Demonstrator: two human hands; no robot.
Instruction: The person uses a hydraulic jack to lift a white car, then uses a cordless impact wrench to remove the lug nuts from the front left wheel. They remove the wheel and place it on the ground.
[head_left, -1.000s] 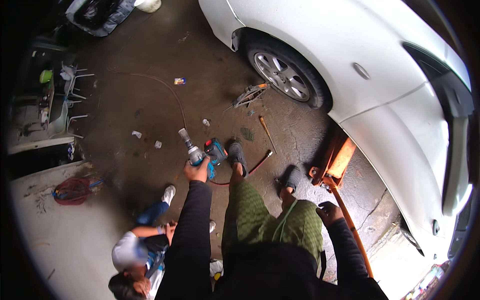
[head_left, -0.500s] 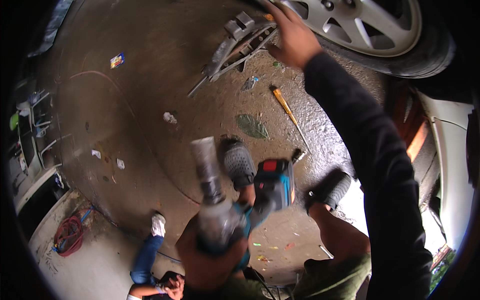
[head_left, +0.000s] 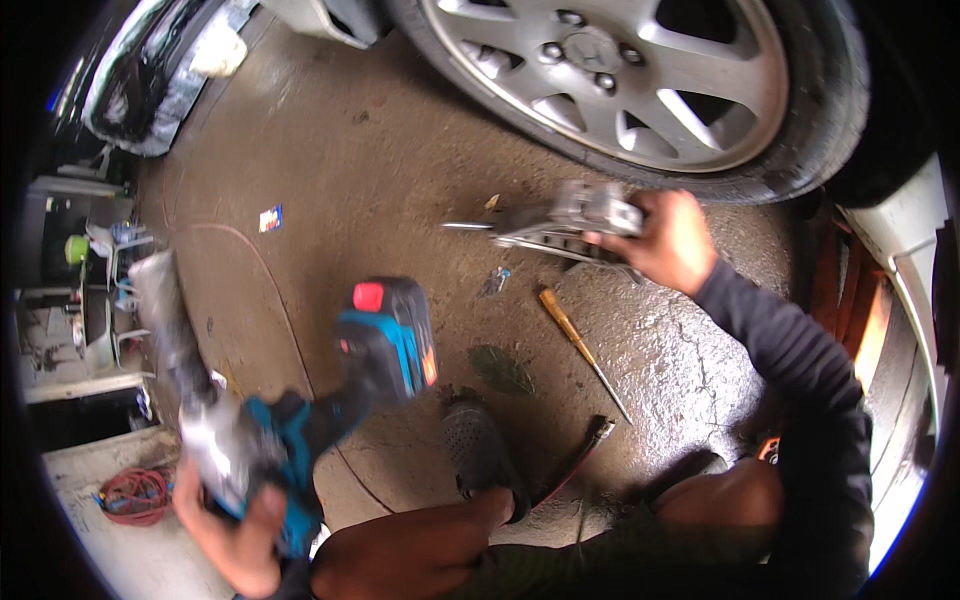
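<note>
Two bare hands are at work over a stained concrete floor (head_left: 380, 170) beside a car wheel. At the lower left, the left hand (head_left: 235, 530) has its fingers wrapped shut around the grip of a teal and black cordless impact wrench (head_left: 290, 420), whose battery pack with a red button points up toward the middle of the view and whose long grey socket end stretches, blurred, toward the left edge. Further up and to the right, the right hand (head_left: 670, 240) comes out of a dark sleeve and its fingers are closed on one end of a grey metal scissor jack (head_left: 565, 225), which lies low, just in front of the tyre (head_left: 800, 150) and the silver alloy rim (head_left: 610, 70) that fill the top of the view. On the floor between the two hands lie a yellow-handled screwdriver (head_left: 580, 345), a dry leaf (head_left: 500, 370) and a small scrap of wrapper, all near one another but apart. Below them a dark perforated shoe (head_left: 480, 450) rests on the floor by the person's bent knee. A coil of red cable (head_left: 130, 495) sits at the far lower left, well apart from the jack.
</note>
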